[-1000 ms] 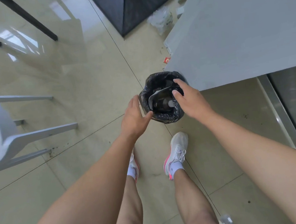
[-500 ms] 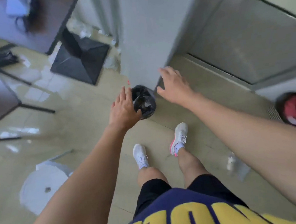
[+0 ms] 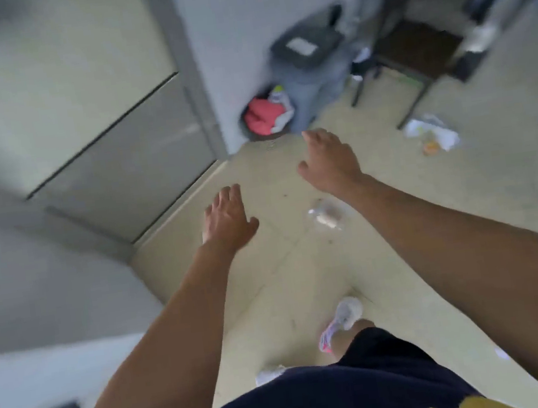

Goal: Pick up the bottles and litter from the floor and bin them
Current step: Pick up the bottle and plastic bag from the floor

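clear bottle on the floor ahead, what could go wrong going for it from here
The clear bottle lies right in the walking path, beyond the white shoe, so it could get kicked or stepped on. Both the left hand and right hand are open and empty, and the view is blurred, so a hurried grab might miss. The crumpled litter by the chair could be overlooked.

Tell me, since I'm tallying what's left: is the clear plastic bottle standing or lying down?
Lying down: the clear plastic bottle stretches lengthwise flat on the beige floor, though blur hides detail.
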Demonstrator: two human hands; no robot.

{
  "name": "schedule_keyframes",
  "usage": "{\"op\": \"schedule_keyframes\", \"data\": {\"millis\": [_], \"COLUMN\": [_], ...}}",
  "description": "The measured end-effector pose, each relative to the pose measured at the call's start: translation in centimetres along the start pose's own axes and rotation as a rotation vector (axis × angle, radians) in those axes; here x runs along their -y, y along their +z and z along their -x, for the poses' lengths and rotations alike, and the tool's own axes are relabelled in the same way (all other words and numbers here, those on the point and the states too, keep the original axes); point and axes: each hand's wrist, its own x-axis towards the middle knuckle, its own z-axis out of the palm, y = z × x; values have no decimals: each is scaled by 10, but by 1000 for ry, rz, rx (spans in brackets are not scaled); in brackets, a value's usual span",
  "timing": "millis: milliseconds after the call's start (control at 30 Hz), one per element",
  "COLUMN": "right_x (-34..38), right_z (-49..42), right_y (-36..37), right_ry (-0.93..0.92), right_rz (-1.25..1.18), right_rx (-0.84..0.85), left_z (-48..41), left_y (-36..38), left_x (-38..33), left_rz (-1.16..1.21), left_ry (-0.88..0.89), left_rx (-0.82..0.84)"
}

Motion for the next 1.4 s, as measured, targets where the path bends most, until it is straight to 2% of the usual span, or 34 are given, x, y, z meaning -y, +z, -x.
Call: {"op": "schedule_keyframes", "data": {"millis": [200,333,433,667,867,1200,1400], "right_x": [-253,-372,-436,-549,-667,-849,-992], "right_z": [40,68,84,84,31,-26,-40], "right_y": [-59,-87,-105,-127,-134,-196,-214], "right_ry": [460,677,806,983,1106,1342,1432], "right_rz": [-17,-44,-86,-115,-122,-202,-251], "right_rx": [-72,-88,-96,-97,-100,-99,-110], "left_z": [-103,-134,-155,-212,-296,-411,-445], "left_y": [21,42,52,83,119,124,170], "left_x": [-245,-379,-452,-587,-713,-972,-1133], "left_rz": [-141,-219,-284,-298,-314,-428,-505], "left_ry": [411,614,721,888,1019,1314,1451], "left_rx": [100,143,167,207,269,305,302]}}
